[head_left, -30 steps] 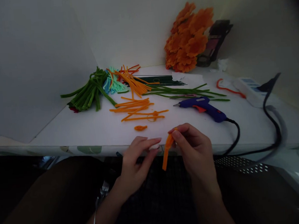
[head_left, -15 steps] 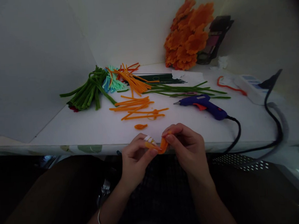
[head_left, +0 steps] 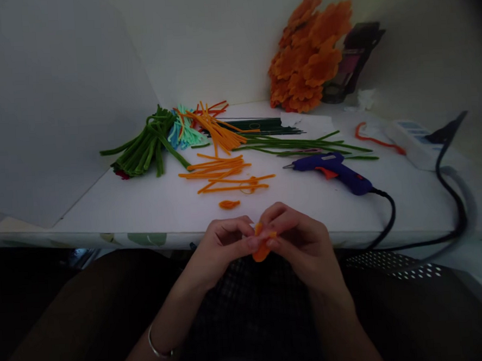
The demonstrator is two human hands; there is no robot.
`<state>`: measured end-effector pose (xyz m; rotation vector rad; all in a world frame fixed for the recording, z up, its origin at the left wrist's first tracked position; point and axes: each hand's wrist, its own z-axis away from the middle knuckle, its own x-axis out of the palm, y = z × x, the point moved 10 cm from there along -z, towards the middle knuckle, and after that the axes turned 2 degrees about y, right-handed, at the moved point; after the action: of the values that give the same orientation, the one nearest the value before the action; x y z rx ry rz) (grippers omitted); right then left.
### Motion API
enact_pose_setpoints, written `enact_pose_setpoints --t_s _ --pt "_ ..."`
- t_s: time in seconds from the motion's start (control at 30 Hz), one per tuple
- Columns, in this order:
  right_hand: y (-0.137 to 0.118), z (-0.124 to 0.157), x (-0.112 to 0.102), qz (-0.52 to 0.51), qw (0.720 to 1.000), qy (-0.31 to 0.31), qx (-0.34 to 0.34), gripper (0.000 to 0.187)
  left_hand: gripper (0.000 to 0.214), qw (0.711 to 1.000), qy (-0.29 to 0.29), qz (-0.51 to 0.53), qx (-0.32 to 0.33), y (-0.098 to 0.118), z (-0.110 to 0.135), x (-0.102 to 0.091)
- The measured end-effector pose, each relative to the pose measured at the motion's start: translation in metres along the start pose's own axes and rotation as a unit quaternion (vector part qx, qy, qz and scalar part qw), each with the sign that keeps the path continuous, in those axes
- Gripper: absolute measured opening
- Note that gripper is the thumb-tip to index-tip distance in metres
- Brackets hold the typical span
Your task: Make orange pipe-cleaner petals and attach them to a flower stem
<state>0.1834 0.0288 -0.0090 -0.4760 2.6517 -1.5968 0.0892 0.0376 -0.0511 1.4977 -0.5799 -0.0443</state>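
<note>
Between the fingertips of both my hands is a bent orange pipe cleaner (head_left: 261, 252), its loop hanging below the fingers. My left hand (head_left: 224, 249) pinches it from the left, thumb against the forefinger. From the other side my right hand (head_left: 300, 242) grips it, and the two hands touch. The fingers cover much of the piece. Just beyond them on the table lies a small coiled orange petal shape (head_left: 229, 204). Loose orange pipe cleaners (head_left: 219, 167) are spread farther back.
A blue glue gun (head_left: 332, 169) lies at right, its black cable running over the table edge toward a white power strip (head_left: 414, 142). Green pipe cleaners (head_left: 141, 146) are bundled at left. Orange felt-like flowers (head_left: 305, 57) stand at the back, near dark green stems (head_left: 254, 127).
My hands have come together around the orange pipe cleaner, which was stretched between them in a bend. Now its loop points down. The view has shifted slightly.
</note>
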Motion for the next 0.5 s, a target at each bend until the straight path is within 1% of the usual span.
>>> enact_pose_setpoints --t_s 0.1,0.13,0.17,0.23,0.33,0.43,0.5 --pt "-0.005 -0.001 0.006 -0.010 0.999 -0.031 -0.007 0.004 0.021 0.999 -0.009 -0.023 0.024 0.007 0.000 0.000" --pt "-0.006 -0.001 0.006 -0.018 0.999 -0.033 -0.009 0.006 0.019 0.999 -0.005 -0.038 0.038 0.011 0.001 0.000" --pt "-0.007 -0.002 0.005 -0.024 0.999 -0.026 -0.012 0.009 0.016 0.996 0.007 -0.060 0.058 0.016 0.002 -0.001" --pt "-0.006 -0.002 -0.001 -0.024 0.999 0.010 -0.019 0.014 0.012 0.987 0.030 -0.124 0.098 0.026 0.007 -0.001" --pt "0.000 -0.001 -0.006 -0.033 0.998 0.041 -0.018 0.017 0.012 0.966 0.038 -0.223 0.123 0.031 0.013 0.006" --pt "0.007 0.000 -0.008 -0.055 0.997 0.053 0.002 0.022 0.012 0.958 0.040 -0.252 0.134 0.033 0.016 0.009" --pt "0.008 0.001 -0.012 -0.036 0.997 0.063 0.020 0.027 0.011 0.954 0.045 -0.259 0.145 0.036 0.017 0.009"
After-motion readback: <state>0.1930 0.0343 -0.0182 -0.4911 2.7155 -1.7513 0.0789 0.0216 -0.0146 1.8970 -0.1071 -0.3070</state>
